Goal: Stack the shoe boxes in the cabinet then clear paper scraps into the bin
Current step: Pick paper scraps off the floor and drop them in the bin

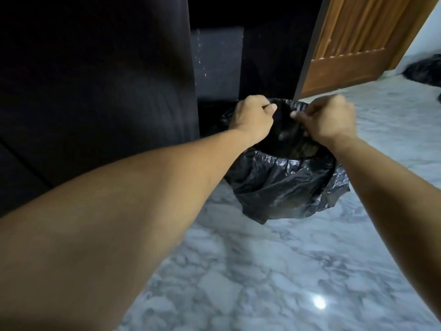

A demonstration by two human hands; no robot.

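Note:
A bin lined with a black plastic bag (pixel 284 185) stands on the marble floor in front of a dark cabinet (pixel 95 80). My left hand (pixel 253 118) is over the bin's far left rim with its fingers curled, gripping the bag's edge. My right hand (pixel 329 120) is over the right rim, its thumb and fingers pinching the bag's edge. The bin's inside is dark; no paper scraps show. No shoe boxes are plainly visible; the cabinet's open compartment (pixel 253 44) is too dark to read.
A wooden door (pixel 353 48) stands open at the right of the cabinet. Another black bag (pixel 424 70) lies on the floor at the far right. Grey marble floor (pixel 262 271) spreads in front of the bin.

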